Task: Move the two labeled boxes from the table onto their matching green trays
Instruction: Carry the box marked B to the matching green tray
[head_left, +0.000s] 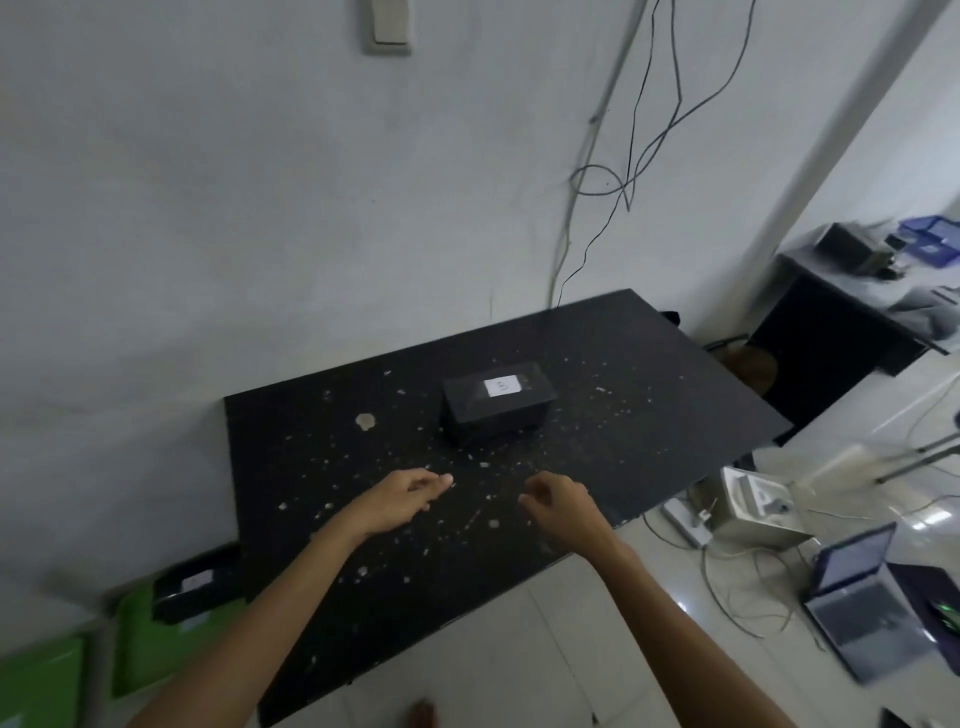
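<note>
A black table (649, 374) with pale specks across its top fills the middle of the frame, set against a white wall (260, 208). One black box (497, 405) stands on the table just above centre, flat on its base, with a white label on its top face marked "B". A second black box (193, 586), also with a white label whose letter is too blurred to read, sits at the lower left of the frame on a green tray (156, 649), off the left end of the table. Another green tray (41, 680) lies just left of it, at the frame's bottom left corner; nothing on it can be made out.

Both hands are over the table below the box marked "B", apart from it and apart from each other. The left hand (397, 499) is palm down, fingers loosely curled and close together, holding nothing. The right hand (563, 501) has its fingers curled inward, likewise empty.

Loose cables (634, 171) hang down the wall at the upper right. An open laptop (862, 613) sits on the floor at the lower right.
</note>
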